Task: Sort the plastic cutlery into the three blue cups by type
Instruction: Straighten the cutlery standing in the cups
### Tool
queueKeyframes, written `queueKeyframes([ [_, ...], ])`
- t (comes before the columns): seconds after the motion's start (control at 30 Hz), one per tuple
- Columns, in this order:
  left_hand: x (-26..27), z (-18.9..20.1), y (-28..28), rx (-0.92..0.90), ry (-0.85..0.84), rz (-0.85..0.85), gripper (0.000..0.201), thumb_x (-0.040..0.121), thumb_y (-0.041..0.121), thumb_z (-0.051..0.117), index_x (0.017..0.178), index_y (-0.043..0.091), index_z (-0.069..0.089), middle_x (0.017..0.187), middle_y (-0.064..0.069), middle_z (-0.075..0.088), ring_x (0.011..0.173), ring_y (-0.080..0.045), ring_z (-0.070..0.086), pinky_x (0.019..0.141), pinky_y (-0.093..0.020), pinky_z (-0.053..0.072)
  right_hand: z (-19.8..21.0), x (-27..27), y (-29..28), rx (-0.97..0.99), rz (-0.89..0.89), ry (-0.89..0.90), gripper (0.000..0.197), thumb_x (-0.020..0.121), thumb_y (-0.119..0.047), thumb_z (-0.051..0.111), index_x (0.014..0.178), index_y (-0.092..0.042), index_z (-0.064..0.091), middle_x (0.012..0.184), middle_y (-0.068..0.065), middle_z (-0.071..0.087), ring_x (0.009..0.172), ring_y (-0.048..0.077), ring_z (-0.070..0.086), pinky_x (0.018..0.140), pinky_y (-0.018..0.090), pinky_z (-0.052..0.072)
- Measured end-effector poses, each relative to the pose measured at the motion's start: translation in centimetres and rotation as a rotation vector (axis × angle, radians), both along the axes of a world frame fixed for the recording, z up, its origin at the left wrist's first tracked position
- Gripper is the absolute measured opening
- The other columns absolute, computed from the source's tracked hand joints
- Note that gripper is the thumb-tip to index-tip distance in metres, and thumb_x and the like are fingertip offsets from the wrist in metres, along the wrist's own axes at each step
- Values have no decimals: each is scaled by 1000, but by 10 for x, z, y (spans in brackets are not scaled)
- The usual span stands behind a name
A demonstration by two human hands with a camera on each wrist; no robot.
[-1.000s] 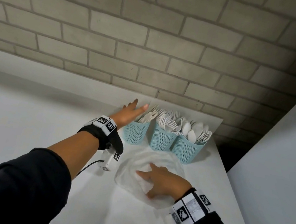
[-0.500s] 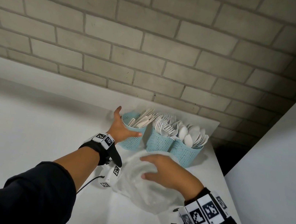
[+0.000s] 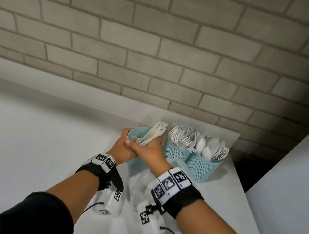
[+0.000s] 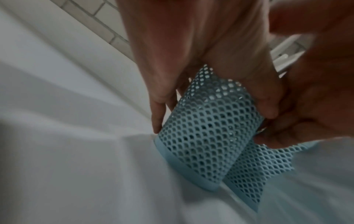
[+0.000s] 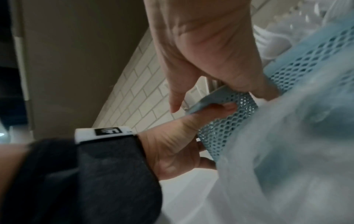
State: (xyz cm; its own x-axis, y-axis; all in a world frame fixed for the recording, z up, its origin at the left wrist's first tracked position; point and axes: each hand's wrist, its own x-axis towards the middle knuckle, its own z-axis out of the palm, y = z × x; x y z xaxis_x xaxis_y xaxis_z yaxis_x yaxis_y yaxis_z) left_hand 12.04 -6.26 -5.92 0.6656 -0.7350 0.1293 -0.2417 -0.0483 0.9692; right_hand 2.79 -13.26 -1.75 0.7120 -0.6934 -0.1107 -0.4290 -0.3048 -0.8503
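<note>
White tabletop (image 3: 26,137) by grey brick wall (image 3: 160,47); leftmost blue mesh plastic cup (image 4: 203,136) of knives was gripped by curled left hand (image 3: 122,150) and right hand (image 3: 150,152).

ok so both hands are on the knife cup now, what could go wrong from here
1. The knife cup is tilted in the left hand and right hand; the knives lean far out and may slide out.
2. It stands close beside the fork cup, whose forks fan toward it; a careless lift could catch them or knock that cup.
3. The plastic bag lies against the cups' bases and might drag along.
</note>
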Motion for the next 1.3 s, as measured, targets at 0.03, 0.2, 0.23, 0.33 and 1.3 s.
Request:
queueKeyframes([
  [0.03,3,-2,-1,30,8,0,71,68,13,84,118,7,35,105,4,58,96,-10,61,90,-31,51,4,4,2,-21,-34,29,139,30,-80,68,142,-10,25,143,11,40,133,30,38,109,45,36],
  [0.2,5,4,-3,69,-69,-45,79,51,19,90,118,18,48,105,3,65,100,-11,65,94,-35,51,44,7,2,-261,-5,112,125,66,-59,73,148,0,-1,157,17,8,145,33,0,119,43,4],
  [0.23,9,1,-4,73,-79,-66,82,51,22,89,122,19,48,111,3,64,104,-9,63,97,-36,50,48,10,0,-277,51,102,126,67,-58,74,148,-2,-6,158,15,4,145,33,-3,118,44,3],
  [0.33,8,3,-5,48,-30,-57,98,50,24,86,134,12,38,124,0,57,115,-11,56,101,-34,47,47,25,-4,-255,234,77,119,64,-51,78,149,-15,3,155,7,23,143,32,14,117,47,18],
  [1.3,18,-5,-14,-2,18,-126,108,47,33,93,137,18,34,129,1,58,121,-13,55,105,-43,43,45,24,-2,-443,-98,-112,116,66,-55,75,148,-10,7,152,13,23,143,27,12,114,39,19],
])
